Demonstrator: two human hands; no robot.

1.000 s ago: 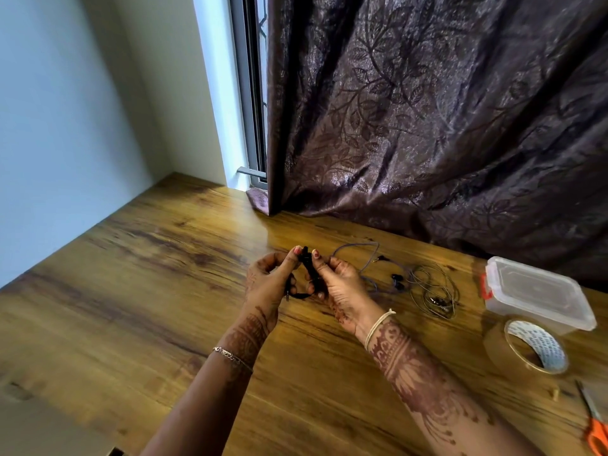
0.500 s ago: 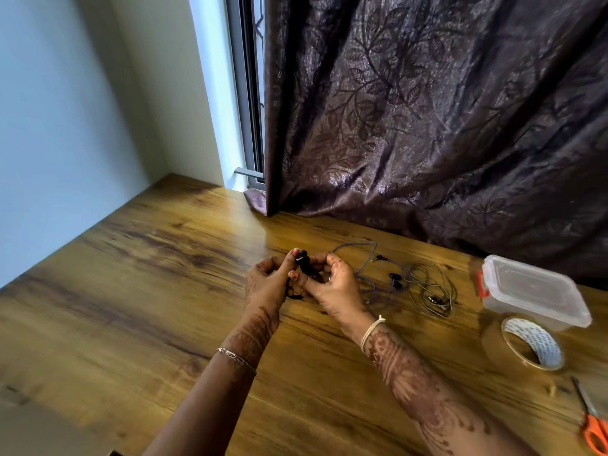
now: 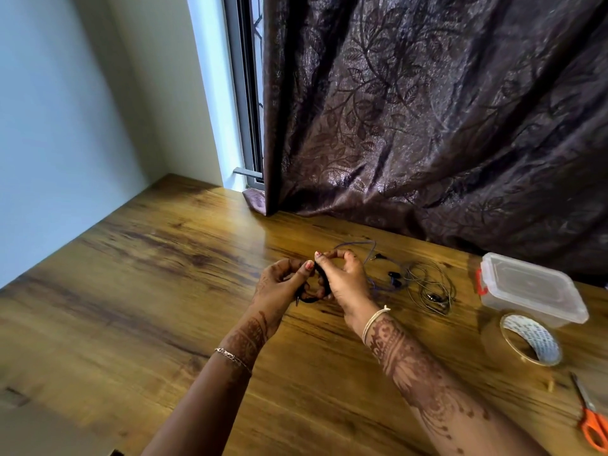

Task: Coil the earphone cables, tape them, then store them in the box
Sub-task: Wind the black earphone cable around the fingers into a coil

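- Landmark: wooden table (image 3: 138, 291). Everything below is placed relative to it.
- Left hand (image 3: 279, 287): raised just above the table's middle, fingers curled, thumb tip pressed against a black earphone cable (image 3: 311, 299). Pinching it, not wide open.
- Right hand (image 3: 345, 281): just beside the left, same height over the table. Thumb and forefinger closed into a ring on the top part of the same black cable; other fingers folded under.
- Black cable: bunched into a small loop between the two hands, lower arc hanging below the palms, close to the table surface. Cannot tell if it touches the wood. One short end sticks down at the left hand's side.
- Blue earphone cable (image 3: 385, 284): lying loose on the table behind the right hand, black earbuds visible in its loop, uncoiled.
- Grey earphone cable (image 3: 431, 287): loose tangle on the table, just beside the blue one, toward the right edge. The two overlap slightly.
- Clear plastic box (image 3: 529, 287): on the table at the far right, lid on, red clasp on its left end.
- Tape roll (image 3: 526, 340): flat on the table just in front of the box, touching or nearly touching its base.
- Scissors (image 3: 592, 419): orange handles, on the table at the right edge, nearer the camera than the tape, partly cut off by the frame.
- Dark curtain (image 3: 427, 110): hangs behind the table's far edge, hem resting on the wood.
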